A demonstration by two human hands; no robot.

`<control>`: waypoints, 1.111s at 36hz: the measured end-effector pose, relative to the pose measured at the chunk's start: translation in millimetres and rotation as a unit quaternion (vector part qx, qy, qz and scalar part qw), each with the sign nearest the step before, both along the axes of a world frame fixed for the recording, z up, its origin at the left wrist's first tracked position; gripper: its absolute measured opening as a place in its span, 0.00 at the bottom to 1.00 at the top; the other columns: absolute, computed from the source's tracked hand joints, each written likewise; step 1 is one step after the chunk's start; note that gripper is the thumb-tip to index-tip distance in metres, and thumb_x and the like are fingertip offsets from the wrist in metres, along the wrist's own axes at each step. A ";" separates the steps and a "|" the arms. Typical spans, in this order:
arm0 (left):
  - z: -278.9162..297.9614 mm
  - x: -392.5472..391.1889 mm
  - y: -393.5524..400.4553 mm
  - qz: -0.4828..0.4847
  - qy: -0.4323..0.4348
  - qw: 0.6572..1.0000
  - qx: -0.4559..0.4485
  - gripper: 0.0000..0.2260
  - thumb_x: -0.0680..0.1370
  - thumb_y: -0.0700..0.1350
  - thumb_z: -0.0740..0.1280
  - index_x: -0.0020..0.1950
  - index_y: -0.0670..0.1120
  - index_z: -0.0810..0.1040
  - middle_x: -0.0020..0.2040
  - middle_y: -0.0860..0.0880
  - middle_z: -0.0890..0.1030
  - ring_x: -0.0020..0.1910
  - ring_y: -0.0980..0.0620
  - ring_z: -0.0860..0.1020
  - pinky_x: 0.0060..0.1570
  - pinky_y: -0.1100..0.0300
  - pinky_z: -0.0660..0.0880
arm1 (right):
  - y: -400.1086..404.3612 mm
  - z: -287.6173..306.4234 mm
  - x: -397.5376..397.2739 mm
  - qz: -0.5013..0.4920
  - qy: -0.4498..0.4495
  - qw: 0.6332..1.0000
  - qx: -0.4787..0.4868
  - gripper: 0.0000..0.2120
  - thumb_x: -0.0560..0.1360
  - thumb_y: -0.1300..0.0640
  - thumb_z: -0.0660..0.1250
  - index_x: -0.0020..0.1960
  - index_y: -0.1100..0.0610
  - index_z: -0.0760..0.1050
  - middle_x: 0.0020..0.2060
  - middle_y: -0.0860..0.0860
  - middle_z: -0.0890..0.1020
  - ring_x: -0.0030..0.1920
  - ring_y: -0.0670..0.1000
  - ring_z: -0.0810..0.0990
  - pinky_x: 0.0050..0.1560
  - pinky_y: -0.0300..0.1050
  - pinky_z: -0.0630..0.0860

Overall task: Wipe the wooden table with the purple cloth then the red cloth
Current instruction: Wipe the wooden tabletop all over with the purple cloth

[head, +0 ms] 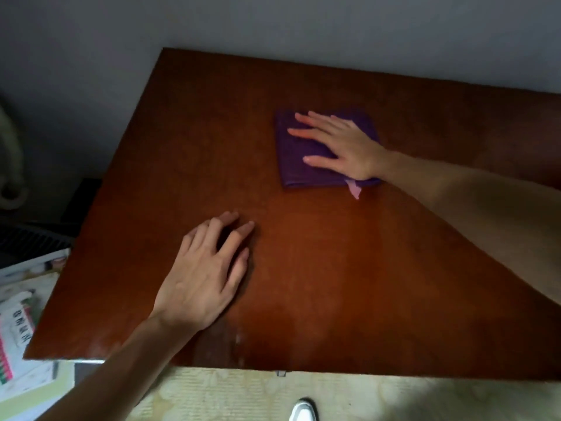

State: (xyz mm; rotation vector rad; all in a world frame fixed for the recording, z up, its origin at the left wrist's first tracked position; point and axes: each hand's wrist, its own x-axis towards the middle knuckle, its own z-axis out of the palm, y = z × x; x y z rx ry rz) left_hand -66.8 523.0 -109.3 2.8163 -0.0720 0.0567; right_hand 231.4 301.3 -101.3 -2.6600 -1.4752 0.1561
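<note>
- Papers point(18, 329): off the table's point(334, 284) left edge, lower down, printed text blurred.
- Left hand point(203, 278): on the table's near-left part, fingers loosely spread, holding nothing.
- Cloth point(303, 153): purple, folded, on the table's far-centre part.
- Right hand point(340, 144): flat on the cloth, fingers straight and apart, pressing.
</note>
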 end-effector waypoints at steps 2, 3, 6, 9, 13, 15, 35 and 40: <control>1.0 0.3 -0.7 0.000 0.009 1.000 0.004 0.21 0.84 0.53 0.54 0.75 0.49 0.70 0.70 0.46 0.70 0.68 0.45 0.71 0.68 0.52 0.62 | 5.2 1.2 26.5 -0.010 0.000 1.000 0.000 0.31 0.81 0.30 0.51 0.81 0.39 0.56 0.83 0.44 0.54 0.83 0.49 0.51 0.80 0.55 0.50; 1.3 0.6 -0.5 0.000 0.011 1.000 0.006 0.21 0.83 0.53 0.54 0.75 0.49 0.70 0.70 0.45 0.70 0.68 0.45 0.71 0.69 0.52 0.61 | 8.5 1.5 39.3 -0.016 0.002 1.000 0.001 0.31 0.81 0.30 0.50 0.81 0.39 0.56 0.83 0.44 0.54 0.83 0.49 0.51 0.80 0.55 0.51; -1.7 0.3 -0.9 -0.004 0.009 1.000 0.012 0.22 0.84 0.52 0.54 0.76 0.49 0.69 0.70 0.45 0.71 0.70 0.45 0.71 0.70 0.52 0.60 | 19.3 5.0 72.6 -0.040 0.013 0.999 0.010 0.32 0.80 0.28 0.49 0.81 0.38 0.56 0.83 0.44 0.55 0.82 0.49 0.51 0.79 0.54 0.49; -2.2 2.0 1.4 -0.004 0.018 1.000 -0.001 0.22 0.84 0.53 0.54 0.77 0.50 0.68 0.71 0.47 0.71 0.73 0.47 0.68 0.71 0.54 0.59 | 24.4 6.2 103.4 -0.074 0.017 0.997 0.022 0.29 0.82 0.32 0.53 0.81 0.38 0.56 0.83 0.45 0.55 0.82 0.49 0.52 0.78 0.53 0.49; -3.2 3.3 3.7 -0.001 0.022 1.000 -0.016 0.22 0.84 0.54 0.53 0.76 0.51 0.69 0.71 0.48 0.71 0.74 0.48 0.68 0.71 0.54 0.60 | 34.6 6.2 121.8 -0.145 0.014 0.988 0.041 0.30 0.81 0.31 0.53 0.80 0.38 0.57 0.82 0.46 0.57 0.82 0.51 0.53 0.80 0.58 0.51; -4.5 2.9 4.1 0.001 0.019 1.000 -0.019 0.22 0.84 0.54 0.53 0.76 0.52 0.70 0.71 0.48 0.71 0.73 0.47 0.69 0.69 0.54 0.61 | 37.1 6.1 120.7 -0.172 0.008 0.984 0.043 0.30 0.81 0.31 0.52 0.80 0.39 0.58 0.83 0.47 0.57 0.82 0.52 0.54 0.79 0.57 0.51; 2.5 -3.5 -5.6 0.000 -0.033 0.995 0.097 0.22 0.82 0.53 0.53 0.73 0.47 0.71 0.67 0.43 0.73 0.61 0.42 0.73 0.59 0.45 0.70 | -48.3 -20.0 -216.7 -0.321 -0.039 0.943 0.076 0.37 0.78 0.31 0.43 0.83 0.45 0.55 0.83 0.51 0.56 0.83 0.54 0.52 0.81 0.59 0.50; 5.3 -10.9 -20.3 0.008 -0.050 0.992 0.112 0.20 0.82 0.50 0.53 0.69 0.44 0.73 0.62 0.41 0.75 0.56 0.40 0.75 0.54 0.45 0.70 | -99.8 -21.1 -297.5 -0.235 -0.032 0.970 0.050 0.34 0.81 0.31 0.46 0.83 0.43 0.52 0.83 0.47 0.51 0.83 0.49 0.47 0.81 0.56 0.48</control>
